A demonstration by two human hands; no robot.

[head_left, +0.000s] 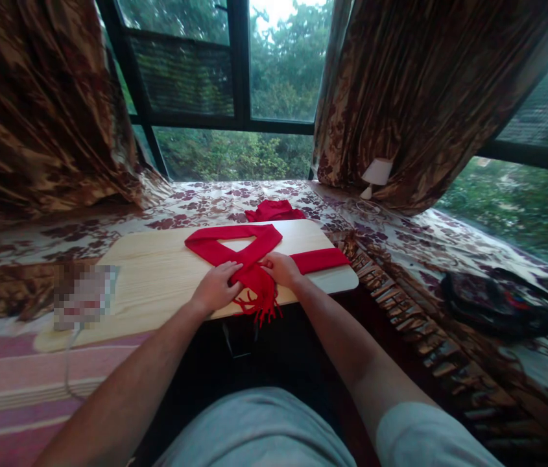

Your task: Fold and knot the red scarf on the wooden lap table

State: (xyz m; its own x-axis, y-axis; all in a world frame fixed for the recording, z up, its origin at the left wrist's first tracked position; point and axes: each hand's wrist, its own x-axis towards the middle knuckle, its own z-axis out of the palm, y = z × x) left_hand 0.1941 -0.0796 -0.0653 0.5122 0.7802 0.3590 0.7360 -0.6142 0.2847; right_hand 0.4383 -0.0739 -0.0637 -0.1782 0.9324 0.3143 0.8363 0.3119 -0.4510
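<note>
A red scarf (264,245) lies on a light wooden board table (157,259), folded flat into a loop whose two arms cross near the front edge. Its fringed end hangs over that edge. Below the crossing, my left hand (218,285) grips the scarf's left side with bent fingers. On the other side my right hand (281,268) pinches the cloth between thumb and fingers. A flat red strip (320,259) runs from behind my right wrist to the table's right end. Whether it joins the loop is hidden by my hand.
Bunched red cloth (274,211) lies on the flower-patterned ledge (196,211) behind the table. A blurred-out object (86,295) with a cable is at the table's left. Toward the right are a small white lamp (377,172) and a dark bag (492,301).
</note>
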